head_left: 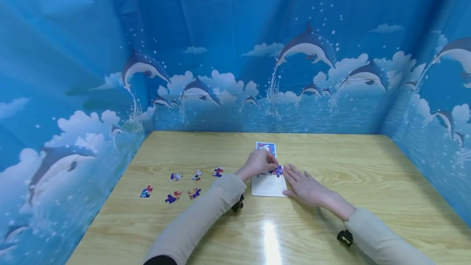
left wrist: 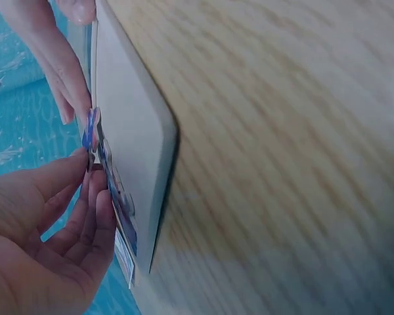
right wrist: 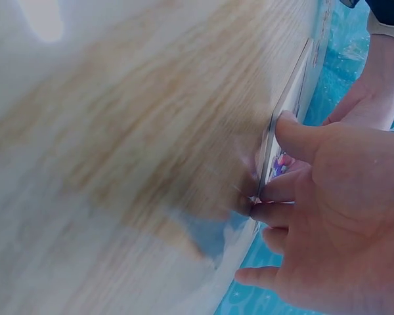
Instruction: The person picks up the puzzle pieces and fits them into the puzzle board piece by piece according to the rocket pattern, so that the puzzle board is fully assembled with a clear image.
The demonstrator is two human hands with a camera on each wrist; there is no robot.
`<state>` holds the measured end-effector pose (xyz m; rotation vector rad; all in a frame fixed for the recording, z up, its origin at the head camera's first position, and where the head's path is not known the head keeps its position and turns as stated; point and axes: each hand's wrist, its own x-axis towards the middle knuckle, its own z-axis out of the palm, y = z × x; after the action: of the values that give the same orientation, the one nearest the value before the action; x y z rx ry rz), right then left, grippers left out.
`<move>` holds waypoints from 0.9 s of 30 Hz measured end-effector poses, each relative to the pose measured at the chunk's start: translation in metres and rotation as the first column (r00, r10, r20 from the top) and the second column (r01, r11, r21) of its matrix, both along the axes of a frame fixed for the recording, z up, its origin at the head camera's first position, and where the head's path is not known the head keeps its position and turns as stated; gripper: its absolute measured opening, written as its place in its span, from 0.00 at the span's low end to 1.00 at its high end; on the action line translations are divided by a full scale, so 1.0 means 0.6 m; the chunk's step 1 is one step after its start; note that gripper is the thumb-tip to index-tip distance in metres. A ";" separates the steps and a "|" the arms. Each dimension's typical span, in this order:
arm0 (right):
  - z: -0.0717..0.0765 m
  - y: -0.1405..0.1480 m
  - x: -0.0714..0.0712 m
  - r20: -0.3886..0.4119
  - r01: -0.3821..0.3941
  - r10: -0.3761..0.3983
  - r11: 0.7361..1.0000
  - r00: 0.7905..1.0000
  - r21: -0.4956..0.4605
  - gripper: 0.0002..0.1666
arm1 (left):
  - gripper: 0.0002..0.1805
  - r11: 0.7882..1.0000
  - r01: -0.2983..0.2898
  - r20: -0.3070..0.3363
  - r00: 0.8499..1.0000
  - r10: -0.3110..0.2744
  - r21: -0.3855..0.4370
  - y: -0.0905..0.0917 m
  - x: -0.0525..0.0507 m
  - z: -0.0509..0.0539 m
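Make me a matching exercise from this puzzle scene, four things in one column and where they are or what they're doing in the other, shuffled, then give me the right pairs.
Things:
1. Left hand
2. Right hand
3. Picture card
4. Six loose pieces

Places and states:
A. Spread on the table, left of the white board
B. Beyond the board's far edge
C. Pinching a puzzle piece
D. At the board's right edge, fingers extended

Pairs: 1-C, 2-D, 3-B, 4-A
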<state>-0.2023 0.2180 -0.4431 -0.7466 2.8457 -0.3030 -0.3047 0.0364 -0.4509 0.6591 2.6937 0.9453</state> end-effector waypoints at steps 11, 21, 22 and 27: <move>0.004 -0.002 0.000 0.013 -0.001 0.001 1.000 1.000 0.010 0.40 | 0.03 0.999 0.029 -0.054 0.998 -0.031 -0.039 0.002 0.001 -0.003; 0.005 -0.001 0.002 0.007 -0.006 0.006 1.000 1.000 0.007 0.41 | 0.02 0.998 0.017 -0.062 0.998 -0.020 -0.052 0.004 0.000 -0.005; 0.006 -0.002 0.002 0.003 -0.010 0.010 1.000 1.000 0.006 0.41 | 0.02 0.998 0.017 -0.070 0.997 -0.021 -0.059 0.004 0.000 -0.006; 0.005 -0.002 0.001 0.011 0.001 -0.002 1.000 1.000 0.010 0.41 | 0.02 0.999 0.010 -0.066 0.998 -0.014 -0.054 0.003 -0.001 -0.007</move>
<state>-0.2014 0.2166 -0.4401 -0.7385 2.8355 -0.2913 -0.3054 0.0381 -0.4550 0.7072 2.7591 0.8603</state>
